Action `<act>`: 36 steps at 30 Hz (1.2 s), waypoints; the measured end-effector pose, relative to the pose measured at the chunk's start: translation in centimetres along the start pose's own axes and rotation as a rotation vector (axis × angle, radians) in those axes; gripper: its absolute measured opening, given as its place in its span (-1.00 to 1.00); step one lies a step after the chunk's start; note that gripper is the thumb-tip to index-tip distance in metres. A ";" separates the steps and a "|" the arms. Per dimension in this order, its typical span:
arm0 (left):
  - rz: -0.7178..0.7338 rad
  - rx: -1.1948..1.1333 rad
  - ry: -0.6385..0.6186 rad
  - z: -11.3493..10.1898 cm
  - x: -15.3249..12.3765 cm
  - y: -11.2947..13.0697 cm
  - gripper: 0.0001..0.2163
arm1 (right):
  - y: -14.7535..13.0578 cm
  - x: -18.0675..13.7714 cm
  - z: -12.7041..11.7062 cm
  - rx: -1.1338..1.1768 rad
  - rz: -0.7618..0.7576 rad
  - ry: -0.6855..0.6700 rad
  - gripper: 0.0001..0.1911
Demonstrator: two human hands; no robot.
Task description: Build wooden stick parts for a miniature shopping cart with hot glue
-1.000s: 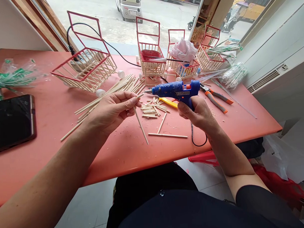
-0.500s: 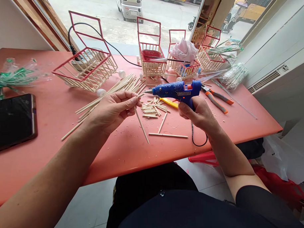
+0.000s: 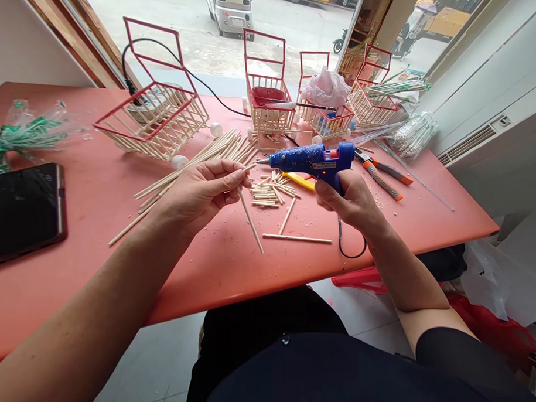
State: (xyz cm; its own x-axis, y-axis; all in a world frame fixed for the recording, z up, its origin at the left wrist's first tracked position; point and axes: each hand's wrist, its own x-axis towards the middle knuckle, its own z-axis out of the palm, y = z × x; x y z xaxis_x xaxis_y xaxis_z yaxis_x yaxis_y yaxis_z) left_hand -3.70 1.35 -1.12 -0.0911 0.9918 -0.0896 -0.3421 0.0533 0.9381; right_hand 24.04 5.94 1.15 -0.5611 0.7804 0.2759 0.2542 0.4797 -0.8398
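Observation:
Between the thumb and fingers of my left hand are wooden sticks; a long one slants down toward the table and a short tip pokes out to the right. Whether the two are joined is hidden by my fingers. My right hand grips a blue hot glue gun by its handle, with a small red light lit. Its nozzle points left and sits right by the short stick tip. Below lie a pile of short cut sticks and two loose sticks, one of them lying crosswise.
Small stick-built carts with red-edged frames stand along the back, one holding a red bowl. Long sticks lie left of centre. Pliers rest at right, a phone at left. The gun's black cord loops near the front edge.
Both hands, the sticks and the glue gun hold almost the same position. Only a slight shift of the whole view shows.

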 end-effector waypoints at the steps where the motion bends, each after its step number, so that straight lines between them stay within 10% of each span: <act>1: 0.002 -0.002 -0.002 0.0 0.0 0.0 -0.65 | 0.0 0.0 0.0 0.000 0.002 0.003 -0.34; 36: 0.002 -0.024 0.003 -0.1 0.0 -0.1 -0.53 | 0.6 0.1 0.1 0.030 -0.028 -0.012 -0.35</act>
State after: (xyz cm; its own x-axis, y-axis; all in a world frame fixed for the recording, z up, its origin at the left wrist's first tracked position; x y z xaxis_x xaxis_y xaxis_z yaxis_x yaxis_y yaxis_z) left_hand -3.75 1.37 -1.26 -0.0950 0.9915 -0.0889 -0.3641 0.0485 0.9301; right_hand 24.11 6.27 0.64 -0.5769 0.7619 0.2943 0.2147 0.4891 -0.8454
